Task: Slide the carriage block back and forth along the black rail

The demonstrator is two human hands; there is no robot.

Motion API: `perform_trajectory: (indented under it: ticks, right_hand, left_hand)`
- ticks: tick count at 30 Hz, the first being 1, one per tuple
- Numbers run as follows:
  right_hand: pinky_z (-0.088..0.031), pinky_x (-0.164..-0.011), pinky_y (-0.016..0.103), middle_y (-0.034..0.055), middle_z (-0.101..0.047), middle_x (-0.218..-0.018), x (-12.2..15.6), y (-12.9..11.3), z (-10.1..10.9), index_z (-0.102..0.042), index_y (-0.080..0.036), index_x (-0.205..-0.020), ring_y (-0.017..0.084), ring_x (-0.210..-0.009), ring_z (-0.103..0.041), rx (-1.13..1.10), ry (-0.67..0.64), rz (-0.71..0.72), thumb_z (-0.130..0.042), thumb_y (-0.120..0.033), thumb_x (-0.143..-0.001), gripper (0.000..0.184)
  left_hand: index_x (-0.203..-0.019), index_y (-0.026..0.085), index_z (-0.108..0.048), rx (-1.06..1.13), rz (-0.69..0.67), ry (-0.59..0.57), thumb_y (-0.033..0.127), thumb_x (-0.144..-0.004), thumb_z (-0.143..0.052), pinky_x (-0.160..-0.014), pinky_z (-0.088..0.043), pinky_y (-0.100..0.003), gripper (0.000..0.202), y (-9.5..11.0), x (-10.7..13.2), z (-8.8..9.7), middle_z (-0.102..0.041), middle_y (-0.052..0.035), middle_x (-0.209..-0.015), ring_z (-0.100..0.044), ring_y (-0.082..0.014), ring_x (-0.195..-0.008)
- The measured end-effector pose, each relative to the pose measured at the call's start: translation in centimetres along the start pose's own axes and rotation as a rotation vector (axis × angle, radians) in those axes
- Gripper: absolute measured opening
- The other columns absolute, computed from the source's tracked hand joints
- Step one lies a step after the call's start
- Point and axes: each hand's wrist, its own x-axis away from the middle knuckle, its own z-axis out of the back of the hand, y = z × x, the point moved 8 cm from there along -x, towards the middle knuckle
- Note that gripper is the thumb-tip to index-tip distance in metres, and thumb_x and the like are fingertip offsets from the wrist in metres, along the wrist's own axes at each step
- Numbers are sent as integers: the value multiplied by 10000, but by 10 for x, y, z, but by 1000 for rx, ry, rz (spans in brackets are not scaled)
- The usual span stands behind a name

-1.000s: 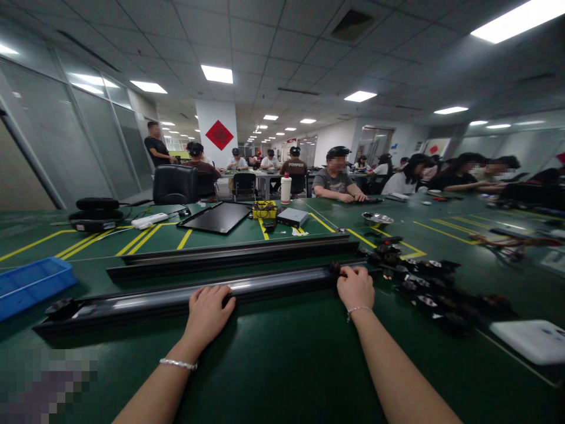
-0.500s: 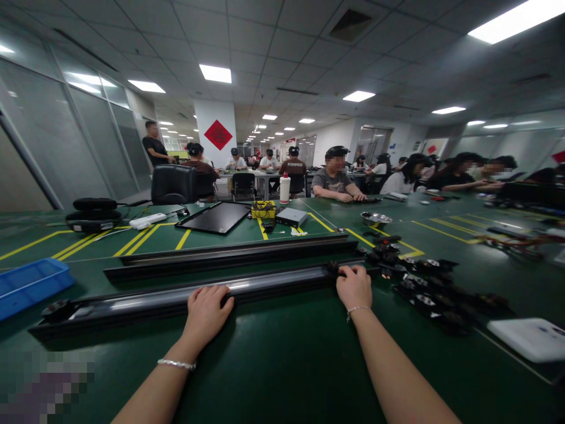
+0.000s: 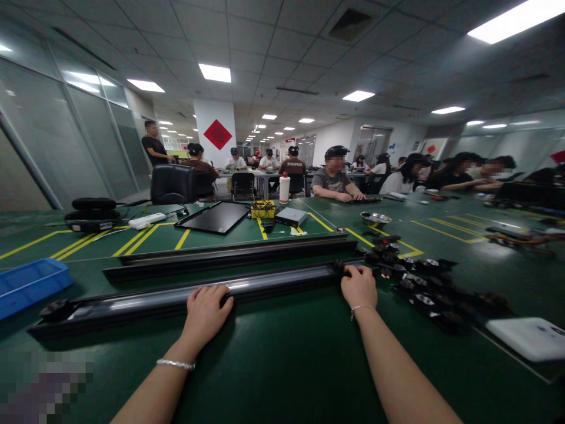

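Note:
A long black metal rail (image 3: 273, 282) with a shiny inner channel lies across the green table in front of me. My left hand (image 3: 207, 309) grips its near edge around the middle, fingers curled over into the channel. Near the rail's right end, my right hand (image 3: 359, 287) has its fingers bent over a small black part (image 3: 338, 268) sitting in the channel; the fingers partly hide it. Another dark block (image 3: 57, 307) sits at the left end of the same rail. Behind lies a second black rail (image 3: 229, 258), roughly parallel, which neither hand touches.
Several black parts (image 3: 432, 288) are heaped to the right, beside a white device (image 3: 527, 338). A blue tray (image 3: 33, 287) stands at left. Farther back are a black panel (image 3: 214, 218), a grey box (image 3: 291, 216) and a metal bowl (image 3: 375, 218). A person (image 3: 338, 179) sits opposite.
My right hand has shifted slightly to the right along the rail, and the small black part by its fingertips has moved right too. The left hand stays in place.

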Motion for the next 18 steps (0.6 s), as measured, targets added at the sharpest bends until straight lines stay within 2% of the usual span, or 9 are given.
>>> perform_trajectory:
  ticks: [9,18]
  right_hand:
    - [-405,-777,329,63,-394,-1166,-4,4,-2,-620,-286,-1022,218,-983,-454,15,-38,-10,-421,-229,-752,340]
    - [-408,-796,357,74,-382,-1180,-12,21,-4,-606,-295,-1056,239,-1014,-446,-14,-24,-63,-420,-248,-748,363]
  left_hand:
    - [-899,255,-587,7,5,-6,374,-789,-399,-923,-255,-397,248,0,1,0,-648,-4,-962,-527,-192,-940]
    - [-895,262,-587,14,4,3,375,-795,-393,-932,-245,-394,246,0,1,0,-650,-3,-944,-524,-185,-931]
